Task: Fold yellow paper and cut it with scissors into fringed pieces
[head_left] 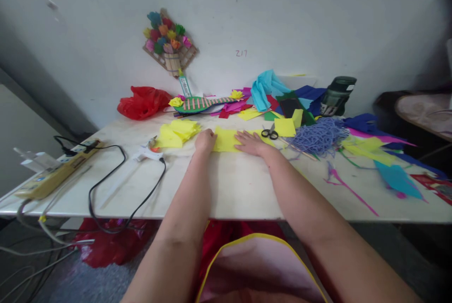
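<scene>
A strip of yellow crepe paper (226,140) lies flat on the white table between my hands. At its left end my left hand (205,142) is closed, fingers curled on the paper's edge. My right hand (249,143) rests flat on the strip's right part with its fingers spread. Just beyond that hand are black-handled scissors (270,134), partly against a small yellow paper piece (285,127). Left of my left hand lies a crumpled stack of yellow paper (177,133), and beside it a white hot glue gun (150,152) with a black cord.
A power strip (58,171) with plugs sits at the left edge. Purple shredded strands (318,136), a dark bottle (338,96) and colored paper crowd the right. A green sole-shaped piece (208,103) and a red bag (143,102) are at the back. Paper flowers (165,34) hang on the wall.
</scene>
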### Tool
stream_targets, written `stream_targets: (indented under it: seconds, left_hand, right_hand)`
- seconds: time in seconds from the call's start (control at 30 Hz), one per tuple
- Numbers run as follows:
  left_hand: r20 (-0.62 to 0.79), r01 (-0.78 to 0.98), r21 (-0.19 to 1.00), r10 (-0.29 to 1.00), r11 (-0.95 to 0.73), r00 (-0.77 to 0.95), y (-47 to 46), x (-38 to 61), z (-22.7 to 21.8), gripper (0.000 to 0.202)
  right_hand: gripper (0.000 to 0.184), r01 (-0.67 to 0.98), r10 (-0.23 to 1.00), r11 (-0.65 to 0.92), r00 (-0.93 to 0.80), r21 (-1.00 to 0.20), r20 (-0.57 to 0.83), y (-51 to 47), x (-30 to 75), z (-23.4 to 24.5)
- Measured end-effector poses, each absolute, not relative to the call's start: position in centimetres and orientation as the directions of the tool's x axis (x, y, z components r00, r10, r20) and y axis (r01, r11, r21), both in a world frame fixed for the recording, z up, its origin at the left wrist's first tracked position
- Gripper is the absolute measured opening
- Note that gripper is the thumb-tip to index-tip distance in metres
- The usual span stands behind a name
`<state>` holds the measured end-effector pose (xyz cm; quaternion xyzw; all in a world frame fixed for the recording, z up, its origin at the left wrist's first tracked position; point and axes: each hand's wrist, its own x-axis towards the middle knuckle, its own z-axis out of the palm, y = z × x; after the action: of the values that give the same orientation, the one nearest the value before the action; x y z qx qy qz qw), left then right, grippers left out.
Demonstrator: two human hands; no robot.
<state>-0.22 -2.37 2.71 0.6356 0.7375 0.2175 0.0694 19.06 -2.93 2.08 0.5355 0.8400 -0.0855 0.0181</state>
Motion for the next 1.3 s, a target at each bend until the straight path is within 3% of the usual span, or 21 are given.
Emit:
stream_targets:
  seconds: [0.33, 0.5, 0.67, 0.77, 0.93, 1.3]
  left_hand:
    - [0.176, 0.907, 0.414, 0.970, 0.079, -0.165, -2.3, -0.3, 2.6, 0.021]
    - [0.162, 0.905, 0.414, 0.971, 0.096, -0.178, -2.2, -0.2, 2.6, 0.021]
    - [0.177, 0.911, 0.406, 0.971, 0.075, -0.159, -2.2, -0.2, 2.6, 0.022]
    - [0.187, 0.921, 0.383, 0.972, 0.063, -0.144, -2.3, -0.2, 2.6, 0.023]
    - [0.190, 0.938, 0.344, 0.975, 0.042, -0.113, -2.5, -0.3, 2.7, 0.023]
    - [0.185, 0.935, 0.348, 0.973, 0.068, -0.139, -2.7, -0.4, 2.8, 0.024]
  right_hand:
    - [0.055, 0.869, 0.937, 0.308, -0.347, -0.386, -0.034, -2.7, 19.9, 2.3]
    - [0.054, 0.895, 0.939, 0.343, -0.339, -0.286, 0.064, -2.6, 19.4, 2.5]
    - [0.055, 0.842, 0.863, 0.504, -0.482, -0.192, 0.149, -3.3, 17.2, 2.4]
    - [0.055, 0.803, 0.824, 0.567, -0.556, -0.185, 0.109, -3.7, 16.0, 1.8]
    - [0.058, 0.844, 0.846, 0.517, -0.529, -0.142, -0.063, -3.8, 15.4, 1.1]
    - [0.055, 0.857, 0.855, 0.502, -0.512, -0.113, -0.087, -3.8, 15.3, 1.2]
